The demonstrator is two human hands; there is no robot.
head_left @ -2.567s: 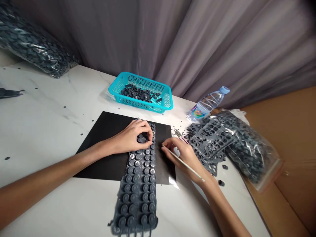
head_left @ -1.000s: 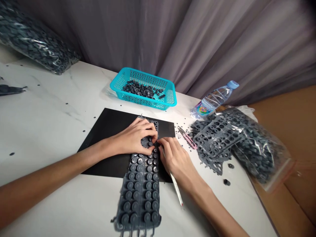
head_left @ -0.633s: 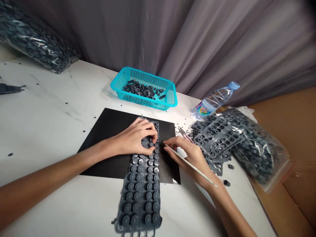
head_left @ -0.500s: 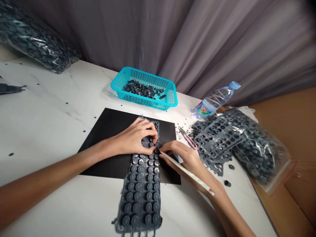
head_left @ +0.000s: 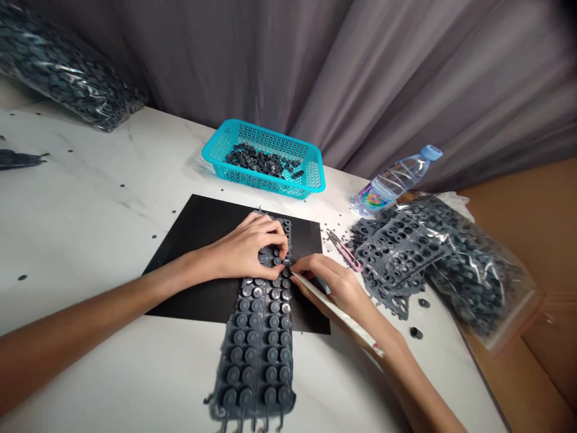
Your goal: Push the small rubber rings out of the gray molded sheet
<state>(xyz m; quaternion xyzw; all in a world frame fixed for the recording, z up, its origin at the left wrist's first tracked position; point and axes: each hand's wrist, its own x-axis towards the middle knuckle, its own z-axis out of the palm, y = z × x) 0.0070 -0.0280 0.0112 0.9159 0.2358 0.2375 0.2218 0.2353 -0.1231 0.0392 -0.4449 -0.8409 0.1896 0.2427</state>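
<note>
A dark grey moulded rubber sheet (head_left: pixel 258 355) with rows of round knobs lies lengthwise in front of me, its far part on a black mat (head_left: pixel 193 240). My left hand (head_left: pixel 259 243) rests over the far part, thumb and fingers curled in against the knobs at its right side. In my right hand (head_left: pixel 336 282) is a slim white pen-like tool (head_left: pixel 338 311), gripped near its front end. Its tip meets the right edge of the sheet, close to my left thumb; the tip itself is too small to make out.
A turquoise basket (head_left: pixel 265 183) of small dark rubber pieces stands behind the mat. To the right are pink-handled snips (head_left: pixel 345 251), perforated rubber sheets (head_left: pixel 392 249), a water bottle (head_left: pixel 392 183) and a filled plastic bag (head_left: pixel 478 276). Another full bag (head_left: pixel 67 72) lies at back left.
The rear end of the white tool has swung slightly left and down in my right hand. My left hand stays in place on the rubber sheet.
</note>
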